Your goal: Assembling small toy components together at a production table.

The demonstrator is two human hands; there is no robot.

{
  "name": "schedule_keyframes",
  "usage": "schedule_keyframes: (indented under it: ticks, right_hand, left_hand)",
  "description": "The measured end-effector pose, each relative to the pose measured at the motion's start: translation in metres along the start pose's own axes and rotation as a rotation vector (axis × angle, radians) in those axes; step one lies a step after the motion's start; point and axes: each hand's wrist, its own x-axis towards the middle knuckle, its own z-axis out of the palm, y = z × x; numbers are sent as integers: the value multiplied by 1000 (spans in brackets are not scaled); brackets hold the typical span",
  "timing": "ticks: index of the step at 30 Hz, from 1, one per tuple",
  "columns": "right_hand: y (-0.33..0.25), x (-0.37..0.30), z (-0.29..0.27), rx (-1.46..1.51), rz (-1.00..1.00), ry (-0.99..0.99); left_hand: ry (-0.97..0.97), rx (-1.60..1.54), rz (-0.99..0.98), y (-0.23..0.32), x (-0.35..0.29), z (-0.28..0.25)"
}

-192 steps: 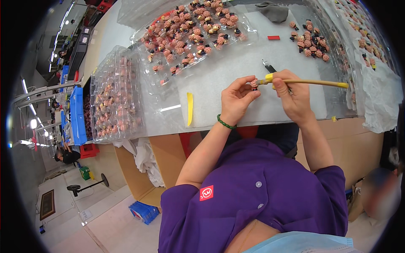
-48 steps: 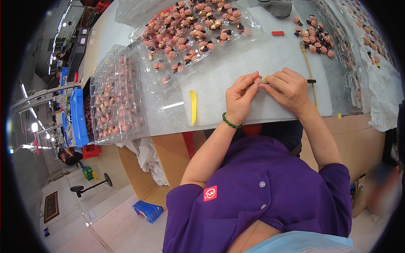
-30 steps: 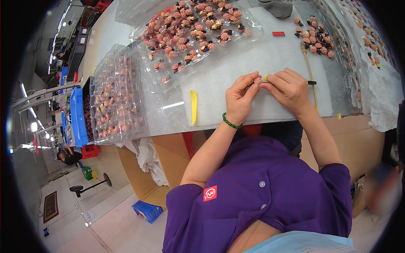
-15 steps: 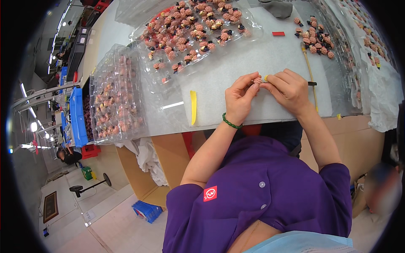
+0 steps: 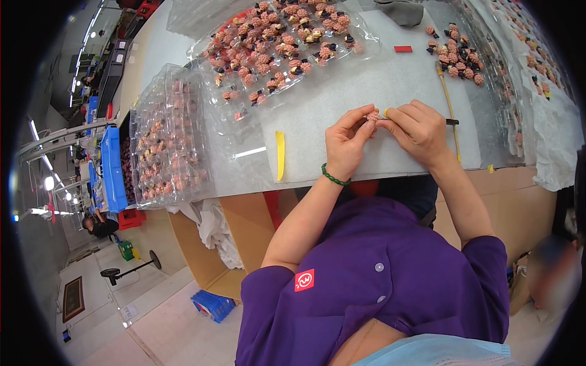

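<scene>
Head view, looking down at a work table (image 5: 378,91) covered with a pale sheet. The left hand (image 5: 345,143) and the right hand (image 5: 418,129) meet over the near part of the table, fingertips touching. Between them they pinch a small pink knobbly piece (image 5: 372,115): the left thumb and forefinger close on it from the left, and the right fingers close on it from the right. A small yellow tip (image 5: 386,112) shows at the right fingertips, just beside the pink piece; what it belongs to cannot be told. The left wrist wears a green bead bracelet (image 5: 334,178).

A thin yellow stick (image 5: 448,107) lies on the table beyond the right hand, running away from the person. A yellow strip (image 5: 280,155) lies flat to the left of the left hand, apart from it. Farther back, a clear plastic tray (image 5: 287,43) holds many loose pink pieces with dark parts among them, and a smaller heap of such pieces (image 5: 455,58) lies at the right rear, near a small red block (image 5: 402,49). At the table's left edge stands a stack of clear compartment trays (image 5: 168,143) filled with pink pieces. The person wears a purple shirt (image 5: 378,287).
</scene>
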Motion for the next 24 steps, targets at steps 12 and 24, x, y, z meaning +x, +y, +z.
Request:
schedule_keyframes:
  ticks: [12,24]
  right_hand:
    - [-2,0,2,-15,39,-5]
    - [-1,0,1,7,8,-2]
  left_hand:
    - [-8,-19,5,-2,1,-2]
    - [-6,-26,21,-1,0,0]
